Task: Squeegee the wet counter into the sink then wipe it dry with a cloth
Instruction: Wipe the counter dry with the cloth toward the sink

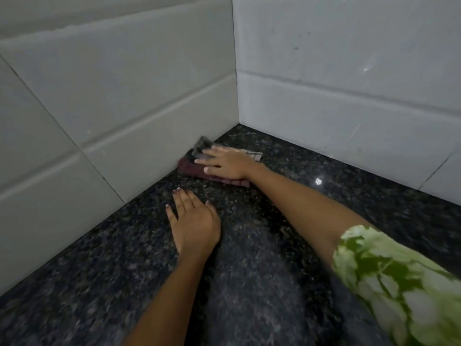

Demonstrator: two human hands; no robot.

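Note:
A dark speckled granite counter (249, 283) fills the lower frame and runs into a tiled corner. My right hand (225, 163) lies flat on a dark red checked cloth (192, 168), pressing it against the counter beside the left wall, close to the corner. The cloth's far end is blurred and bunched against the tiles. My left hand (193, 221) rests palm down on the bare counter a short way nearer to me, fingers spread and holding nothing. No squeegee or sink shows in this view.
White tiled walls (124, 96) meet at a corner (238, 121) just behind the cloth and bound the counter on the left and at the back. A green and white patterned sleeve (389, 278) covers my right upper arm.

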